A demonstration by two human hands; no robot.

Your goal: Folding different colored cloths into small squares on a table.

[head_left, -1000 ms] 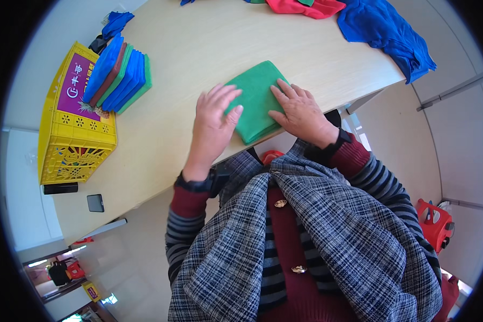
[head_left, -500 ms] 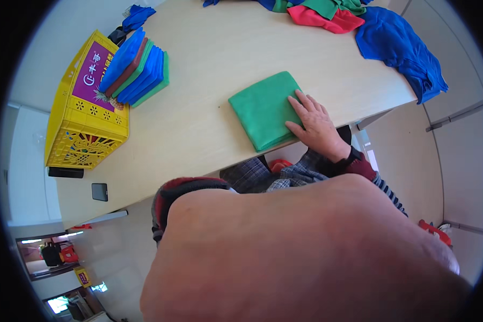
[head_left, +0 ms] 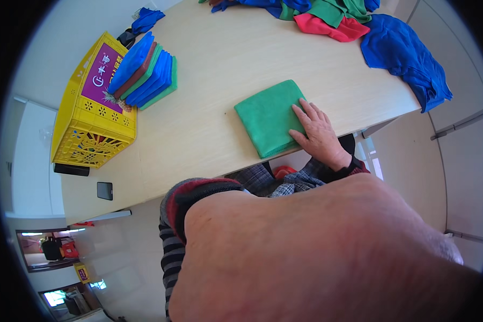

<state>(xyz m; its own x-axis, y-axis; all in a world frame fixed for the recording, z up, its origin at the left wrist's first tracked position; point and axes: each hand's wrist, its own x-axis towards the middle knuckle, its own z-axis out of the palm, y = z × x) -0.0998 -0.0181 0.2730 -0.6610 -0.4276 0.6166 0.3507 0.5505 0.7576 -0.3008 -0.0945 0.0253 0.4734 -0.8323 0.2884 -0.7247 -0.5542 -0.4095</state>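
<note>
A green folded cloth (head_left: 268, 119) lies near the front edge of the table. My right hand (head_left: 319, 134) rests palm down across its right edge, with fingers outstretched and nothing gripped. Very close and large, my left hand (head_left: 300, 247) fills much of the lower picture. Bare skin shows beyond its dark red and black cuff, but the fingers are hidden.
A yellow plastic crate (head_left: 96, 118) stands at the left with several folded cloths (head_left: 145, 75) leaning beside it. A dark phone (head_left: 105, 191) lies near the table's front edge. Loose blue cloth (head_left: 402, 56) and red cloth (head_left: 330, 28) are heaped at the far right.
The whole view has shifted slightly, so the table things appear lower and further right. My left hand has also shifted right in the picture. My right hand stays on the green cloth.
</note>
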